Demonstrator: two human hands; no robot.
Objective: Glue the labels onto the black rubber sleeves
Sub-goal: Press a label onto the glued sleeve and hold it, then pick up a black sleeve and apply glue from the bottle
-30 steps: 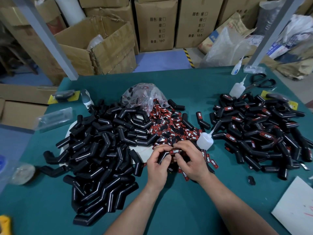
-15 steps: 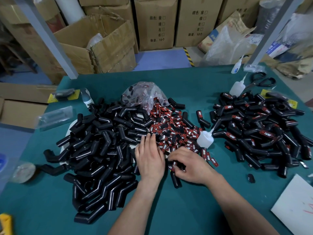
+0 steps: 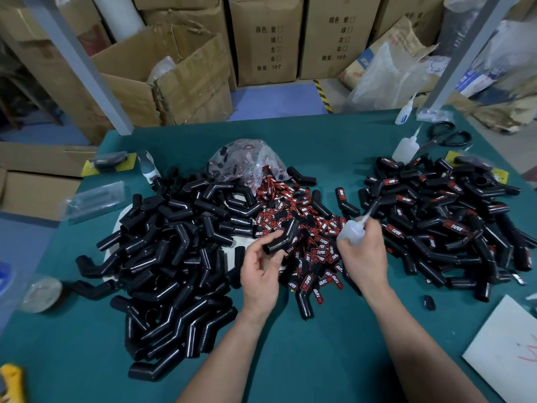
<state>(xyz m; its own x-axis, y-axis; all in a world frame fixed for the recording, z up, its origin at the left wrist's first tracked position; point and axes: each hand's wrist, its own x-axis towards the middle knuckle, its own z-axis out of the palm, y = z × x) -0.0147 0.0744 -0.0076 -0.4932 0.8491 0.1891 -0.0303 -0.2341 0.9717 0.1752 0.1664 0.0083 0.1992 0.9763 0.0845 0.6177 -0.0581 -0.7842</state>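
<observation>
Just the one head view, so here goes. Your left hand (image 3: pixel 260 274) is curled round a black bent rubber sleeve (image 3: pixel 280 239), thumb on top and fingers underneath. It's holding the sleeve up a bit above the green-topped table (image 3: pixel 290 367), with the open end facing down-left. I honestly can't tell whether a label is on that sleeve or whether it's just the loose ones behind it.

Your right hand (image 3: pixel 364 257) is wrapped round a small translucent plastic glue bottle (image 3: pixel 352 230). The thin nozzle points up and off to the right, away from the sleeve. Bottle and sleeve are near each other but not touching.

Right under and between your hands is the spread of red-and-black TAPER labels (image 3: pixel 308 225), spilling out of a crinkled clear plastic bag (image 3: pixel 247 159) at the far end. To your left is the big heap of bare black sleeves (image 3: pixel 174 251). To your right is the heap of labelled black sleeves (image 3: pixel 450 222). One lone sleeve lies by your left wrist.

Far right corner of the table: a second squeeze bottle (image 3: pixel 404 149) with black-handled scissors (image 3: pixel 447 136) just beside it. A white sheet (image 3: pixel 508 356) pokes in at the near right edge. Brown cardboard boxes (image 3: pixel 267 39) are stacked on the floor behind the table.
</observation>
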